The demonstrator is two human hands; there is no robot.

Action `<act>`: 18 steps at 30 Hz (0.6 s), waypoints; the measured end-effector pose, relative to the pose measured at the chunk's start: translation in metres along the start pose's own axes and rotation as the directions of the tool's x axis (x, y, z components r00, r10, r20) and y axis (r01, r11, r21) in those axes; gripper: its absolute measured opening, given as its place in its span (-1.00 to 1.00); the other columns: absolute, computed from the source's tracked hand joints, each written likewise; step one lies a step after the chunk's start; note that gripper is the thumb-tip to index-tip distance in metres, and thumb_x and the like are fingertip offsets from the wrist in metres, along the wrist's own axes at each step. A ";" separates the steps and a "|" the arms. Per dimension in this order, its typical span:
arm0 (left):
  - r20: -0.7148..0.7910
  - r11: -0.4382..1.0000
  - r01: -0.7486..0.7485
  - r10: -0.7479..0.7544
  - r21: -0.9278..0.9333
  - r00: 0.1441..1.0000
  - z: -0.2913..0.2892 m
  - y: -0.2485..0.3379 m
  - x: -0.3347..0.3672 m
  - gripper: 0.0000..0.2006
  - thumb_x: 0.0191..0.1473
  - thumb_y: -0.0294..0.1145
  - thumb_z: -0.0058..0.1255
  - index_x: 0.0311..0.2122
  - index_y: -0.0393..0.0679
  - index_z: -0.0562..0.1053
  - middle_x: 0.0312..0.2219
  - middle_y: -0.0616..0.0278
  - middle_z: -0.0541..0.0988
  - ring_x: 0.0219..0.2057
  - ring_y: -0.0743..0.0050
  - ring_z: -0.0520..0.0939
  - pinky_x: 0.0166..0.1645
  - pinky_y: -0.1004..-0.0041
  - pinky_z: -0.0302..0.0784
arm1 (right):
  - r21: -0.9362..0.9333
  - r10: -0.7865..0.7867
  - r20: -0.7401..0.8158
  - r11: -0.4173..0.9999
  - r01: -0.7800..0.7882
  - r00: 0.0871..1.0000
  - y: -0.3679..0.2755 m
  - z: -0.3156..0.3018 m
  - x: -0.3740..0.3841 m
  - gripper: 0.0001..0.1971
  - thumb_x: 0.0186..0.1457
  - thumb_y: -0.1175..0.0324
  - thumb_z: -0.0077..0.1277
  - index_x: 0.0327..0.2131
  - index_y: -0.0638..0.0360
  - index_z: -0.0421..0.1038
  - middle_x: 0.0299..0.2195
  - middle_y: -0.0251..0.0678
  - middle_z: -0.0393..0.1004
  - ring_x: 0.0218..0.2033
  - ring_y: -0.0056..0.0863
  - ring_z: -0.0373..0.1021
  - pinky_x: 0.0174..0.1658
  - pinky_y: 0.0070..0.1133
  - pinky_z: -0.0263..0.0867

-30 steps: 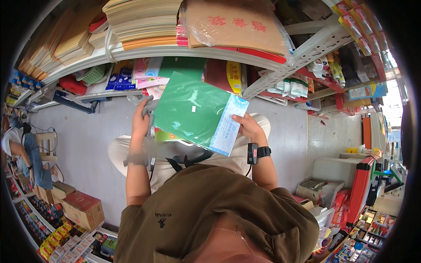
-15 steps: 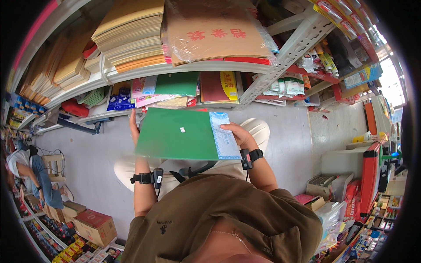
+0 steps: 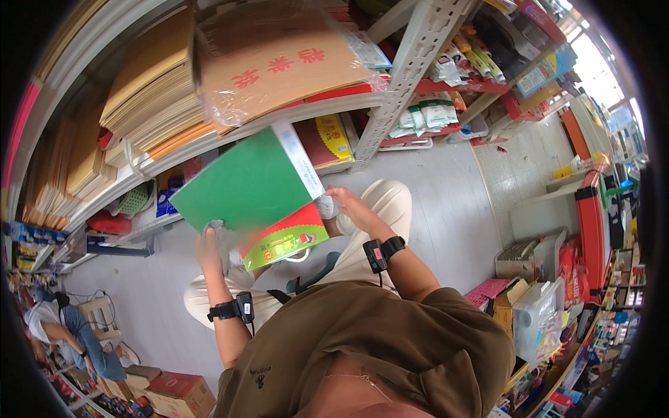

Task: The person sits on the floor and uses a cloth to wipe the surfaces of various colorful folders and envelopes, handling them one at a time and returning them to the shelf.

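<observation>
In the head view, the green folder (image 3: pixel 240 184) is tilted between the person's two hands, in front of the shelf (image 3: pixel 331 106), with a pale blue-and-white strip (image 3: pixel 300 160) along its right end. A flat red-and-green package (image 3: pixel 287 240) shows beyond the folder's lower edge, partly covered by it.

The left hand (image 3: pixel 209 256) is at the folder's lower left edge, with a grey cloth (image 3: pixel 214 226) at its fingertips; that area is blurred, so I cannot tell whether the fingers pinch the cloth, the folder or both. The right hand (image 3: pixel 348 205) is just beside the folder's lower right corner, thumb and fingers parted with nothing between them. Each wrist wears a black strap with a small box.

Above the folder, a large brown envelope (image 3: pixel 279 63) in clear plastic lies on the shelf, and a stack of tan envelopes (image 3: pixel 150 87) stands to the folder's upper left. A maroon-and-yellow package (image 3: pixel 324 143) lies just right of the folder's upper end, beside a perforated white post (image 3: pixel 408 76). Left of the folder is a green basket (image 3: pixel 132 202); well below and left of it, another person (image 3: pixel 87 345) is near a cardboard box (image 3: pixel 178 393).
</observation>
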State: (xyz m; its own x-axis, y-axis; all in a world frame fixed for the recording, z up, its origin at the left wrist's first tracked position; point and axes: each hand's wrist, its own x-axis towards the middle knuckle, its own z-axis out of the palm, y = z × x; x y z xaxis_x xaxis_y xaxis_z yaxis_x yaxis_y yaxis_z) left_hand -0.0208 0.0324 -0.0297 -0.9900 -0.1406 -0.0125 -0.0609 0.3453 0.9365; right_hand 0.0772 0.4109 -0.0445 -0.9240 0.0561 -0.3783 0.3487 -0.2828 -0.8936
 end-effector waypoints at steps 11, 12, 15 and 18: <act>0.150 0.974 0.097 -0.128 0.203 0.980 -0.003 0.009 0.005 -0.56 0.10 -0.10 0.02 -0.13 -0.32 0.47 -0.26 0.09 0.54 -0.24 0.31 0.50 -0.15 0.36 0.38 | -0.144 -0.042 0.170 0.987 0.067 0.985 -0.010 0.009 0.015 -0.69 0.18 0.23 -0.04 -0.09 0.22 0.29 -0.32 -0.35 0.48 -0.39 -0.63 0.46 -0.36 -0.65 0.35; 0.182 0.975 0.100 -0.136 0.197 0.974 -0.003 0.015 0.004 -0.56 0.09 -0.09 0.03 -0.12 -0.33 0.46 -0.25 0.07 0.54 -0.23 0.29 0.50 -0.13 0.35 0.38 | -0.182 -0.043 0.180 0.980 0.077 0.983 -0.008 0.008 0.016 -0.69 0.19 0.26 -0.05 -0.07 0.22 0.27 -0.32 -0.33 0.48 -0.44 -0.60 0.47 -0.41 -0.65 0.35; 0.207 0.978 0.069 -0.110 0.198 0.972 0.001 0.023 0.009 -0.53 0.08 -0.09 0.05 -0.09 -0.34 0.43 -0.22 0.01 0.54 -0.16 0.25 0.51 -0.07 0.33 0.37 | -0.149 -0.055 0.187 0.985 0.084 0.981 -0.006 0.010 0.015 -0.67 0.20 0.36 -0.10 0.00 0.25 0.19 -0.30 -0.28 0.47 -0.53 -0.57 0.46 -0.50 -0.67 0.37; 0.034 0.990 -0.075 0.072 0.116 0.997 0.010 0.006 0.012 -0.47 0.08 -0.18 0.06 0.05 -0.35 0.30 -0.08 -0.06 0.46 -0.04 0.17 0.46 0.09 0.32 0.30 | -0.068 -0.068 0.208 0.994 0.083 0.976 -0.006 0.015 0.010 -0.66 0.21 0.37 -0.10 0.01 0.29 0.19 -0.25 -0.30 0.46 -0.44 -0.59 0.46 -0.44 -0.62 0.44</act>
State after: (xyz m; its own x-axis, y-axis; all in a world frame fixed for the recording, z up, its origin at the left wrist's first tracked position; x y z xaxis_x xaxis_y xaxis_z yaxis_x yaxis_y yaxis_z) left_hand -0.0339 0.0421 -0.0280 -0.9955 -0.0841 0.0430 -0.0005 0.4603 0.8878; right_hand 0.0633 0.3984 -0.0397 -0.9579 -0.1251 -0.2585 0.2803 -0.2110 -0.9364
